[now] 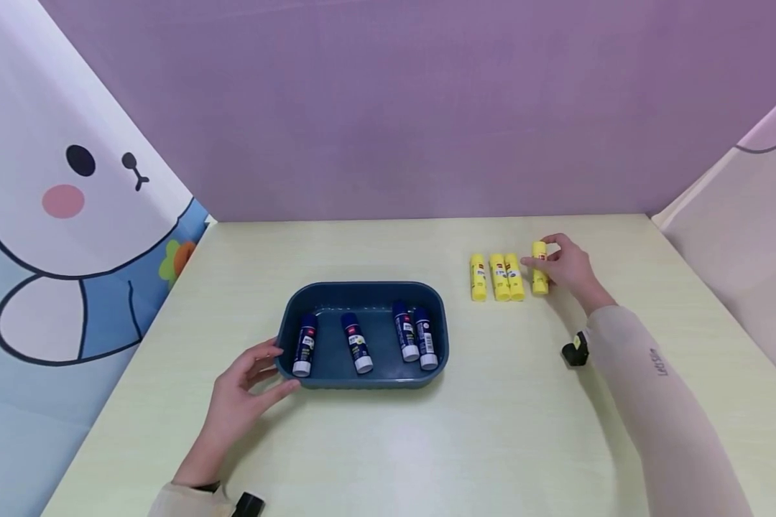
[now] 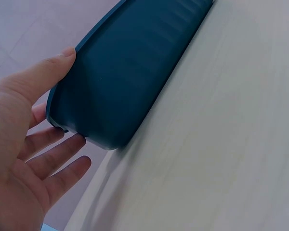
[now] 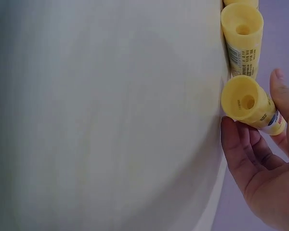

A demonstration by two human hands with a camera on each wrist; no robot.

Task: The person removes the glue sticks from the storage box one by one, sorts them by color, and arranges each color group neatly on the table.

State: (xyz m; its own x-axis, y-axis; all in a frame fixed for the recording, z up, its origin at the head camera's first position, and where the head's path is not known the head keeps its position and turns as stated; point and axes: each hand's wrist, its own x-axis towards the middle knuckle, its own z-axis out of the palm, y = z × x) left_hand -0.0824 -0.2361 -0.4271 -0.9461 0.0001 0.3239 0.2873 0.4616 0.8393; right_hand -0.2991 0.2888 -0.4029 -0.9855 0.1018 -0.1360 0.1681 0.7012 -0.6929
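Observation:
My left hand (image 1: pixel 239 402) holds the near left corner of a dark blue plastic tray (image 1: pixel 368 383), thumb (image 2: pixel 62 60) at the rim and the other fingers by the end wall. In the tray lie several blue glue sticks with white ends, among them one at the left (image 1: pixel 305 346) and one near the middle (image 1: pixel 357 343). Over at the right, my right hand (image 1: pixel 569 267) grips a yellow glue stick (image 3: pixel 248 101) between thumb and fingers. Left of it, three more yellow glue sticks (image 1: pixel 478 276) lie in a row, two of them side by side.
A pale wood-look table (image 1: pixel 388 452) bears everything. Behind it hangs a purple cloth (image 1: pixel 401 115), and a cartoon-print cloth (image 1: pixel 71 237) covers the left side. A pale cloth (image 1: pixel 744 237) borders the right. Small black devices (image 1: pixel 575 350) sit at both wrists.

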